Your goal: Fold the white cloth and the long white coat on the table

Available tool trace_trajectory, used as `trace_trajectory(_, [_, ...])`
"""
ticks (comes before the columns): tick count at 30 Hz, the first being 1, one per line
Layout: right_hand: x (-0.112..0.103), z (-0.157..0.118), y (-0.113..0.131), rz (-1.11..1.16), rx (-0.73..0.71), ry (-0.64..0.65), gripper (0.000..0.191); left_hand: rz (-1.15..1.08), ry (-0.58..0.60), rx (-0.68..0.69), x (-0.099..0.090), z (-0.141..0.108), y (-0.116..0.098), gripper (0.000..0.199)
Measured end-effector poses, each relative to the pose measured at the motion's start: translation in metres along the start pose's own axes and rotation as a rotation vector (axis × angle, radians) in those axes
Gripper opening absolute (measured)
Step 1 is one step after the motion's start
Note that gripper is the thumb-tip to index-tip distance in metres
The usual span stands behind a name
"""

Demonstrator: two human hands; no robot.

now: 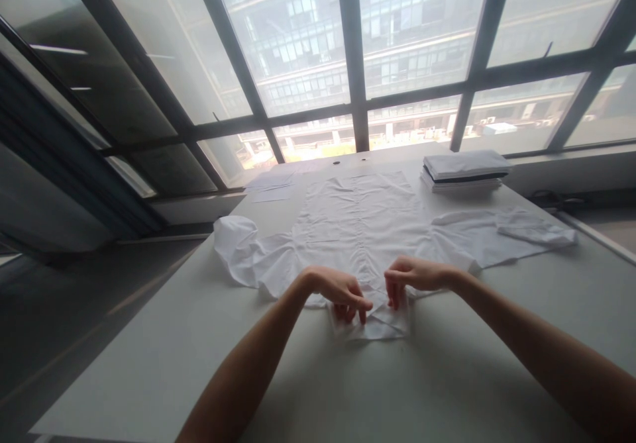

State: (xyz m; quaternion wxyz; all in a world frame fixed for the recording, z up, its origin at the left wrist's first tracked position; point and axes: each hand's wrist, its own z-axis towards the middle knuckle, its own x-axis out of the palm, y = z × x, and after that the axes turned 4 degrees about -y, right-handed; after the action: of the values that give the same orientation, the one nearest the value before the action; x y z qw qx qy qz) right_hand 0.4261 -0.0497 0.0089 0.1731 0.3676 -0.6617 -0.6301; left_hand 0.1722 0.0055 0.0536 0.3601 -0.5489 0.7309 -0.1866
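A white shirt (pixel 360 221) lies spread on the table, its gathered middle line running away from me and its sleeves out to both sides. Its collar end (pixel 377 329) is nearest to me. My left hand (pixel 342 294) bends down over the left part of the collar, fingers curled and closed on the fabric near the thumb. On the other side, my right hand (pixel 405 277) has its fingertips pointing down, closed on the collar cloth. The undersides of both hands are partly hidden, and the fingers look slightly blurred.
The pale table (pixel 149 357) reaches toward large windows (pixel 298 39). At its back right sits a stack of folded white garments (pixel 464 170) with a dark layer. White paper sheets (pixel 271 188) lie at the back left. Dark cables (pixel 561 198) are beyond the right edge.
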Motion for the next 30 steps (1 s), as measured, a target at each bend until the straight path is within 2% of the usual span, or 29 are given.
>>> trace_trajectory(2, [0.003, 0.009, -0.009, 0.023, -0.061, -0.214, 0.071, -0.084, 0.064, -0.012, 0.002, 0.008, 0.003, 0.069])
trace_trajectory(4, [0.006, 0.017, -0.016, -0.039, -0.154, -0.536, 0.062, -0.114, -0.011, 0.069, -0.002, 0.010, 0.006, 0.066])
trace_trajectory(5, [0.008, 0.020, -0.019, -0.114, -0.191, -0.693, 0.054, -0.115, -0.113, 0.127, -0.005, 0.010, 0.006, 0.063])
trace_trajectory(7, [0.013, 0.023, -0.023, -0.356, -0.215, -0.901, 0.038, -0.077, -0.446, 0.220, -0.009, 0.013, 0.009, 0.056])
trace_trajectory(8, [0.016, 0.023, -0.026, -0.508, -0.210, -0.934, 0.034, -0.033, -0.651, 0.244, -0.010, 0.017, 0.011, 0.051])
trace_trajectory(10, [0.022, 0.023, -0.031, -0.798, -0.189, -0.901, 0.033, 0.109, -1.017, 0.256, -0.006, 0.033, 0.018, 0.040])
trace_trajectory(11, [0.024, 0.022, -0.035, -0.910, -0.178, -0.863, 0.035, 0.196, -1.142, 0.244, -0.002, 0.043, 0.023, 0.037])
trace_trajectory(12, [0.026, 0.022, -0.038, -0.990, -0.165, -0.823, 0.039, 0.284, -1.210, 0.219, 0.002, 0.054, 0.028, 0.037])
trace_trajectory(13, [0.027, 0.023, -0.042, -1.037, -0.149, -0.789, 0.044, 0.369, -1.221, 0.184, 0.007, 0.064, 0.033, 0.039])
trace_trajectory(16, [0.025, 0.025, -0.055, -1.068, -0.069, -0.694, 0.054, 0.544, -1.122, 0.091, 0.019, 0.081, 0.045, 0.044])
trace_trajectory(19, [0.024, 0.028, -0.064, -1.060, -0.009, -0.626, 0.060, 0.585, -1.078, 0.058, 0.021, 0.082, 0.049, 0.048])
trace_trajectory(22, [0.025, 0.030, -0.065, -1.078, 0.029, -0.632, 0.060, 0.586, -1.066, 0.037, 0.019, 0.078, 0.048, 0.052])
trace_trajectory(24, [0.026, 0.028, -0.061, -1.117, 0.095, -0.746, 0.058, 0.593, -1.056, 0.031, 0.018, 0.078, 0.047, 0.055])
trace_trajectory(28, [0.012, 0.017, -0.050, -1.221, 0.188, -1.116, 0.053, 0.602, -1.048, 0.026, 0.019, 0.079, 0.048, 0.054])
trace_trajectory(30, [0.001, 0.011, -0.050, -1.239, 0.201, -1.203, 0.053, 0.603, -1.051, 0.028, 0.018, 0.080, 0.049, 0.054])
